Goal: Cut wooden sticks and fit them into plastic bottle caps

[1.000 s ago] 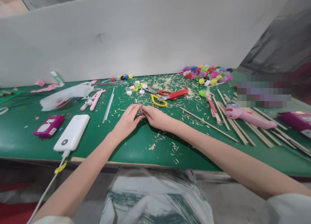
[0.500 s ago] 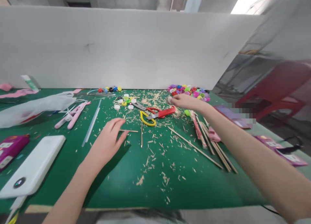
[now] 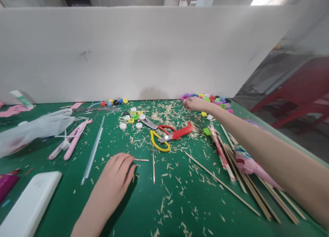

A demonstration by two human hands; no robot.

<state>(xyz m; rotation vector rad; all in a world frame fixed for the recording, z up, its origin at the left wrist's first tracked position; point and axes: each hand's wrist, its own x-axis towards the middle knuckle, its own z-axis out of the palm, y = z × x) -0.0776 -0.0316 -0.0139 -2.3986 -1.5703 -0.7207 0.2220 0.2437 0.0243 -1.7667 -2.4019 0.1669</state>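
My left hand rests palm down on the green table, fingers together, fingertips at the end of a short wooden stick. A second short stick lies just right of it. My right hand reaches far across to the pile of coloured bottle caps by the white back wall; its fingers are curled at the pile's left edge, and what they hold is hidden. Red and yellow scissors lie between my two hands.
Long wooden sticks and a pink glue gun lie at the right. A white power bank, a clear glue stick, a pink tool, a plastic bag and small caps are at the left. Wood shavings litter the table.
My hands, first together on a small piece at the centre, have parted. The right hand has reached out to the cap pile; the left has settled flat on the table.
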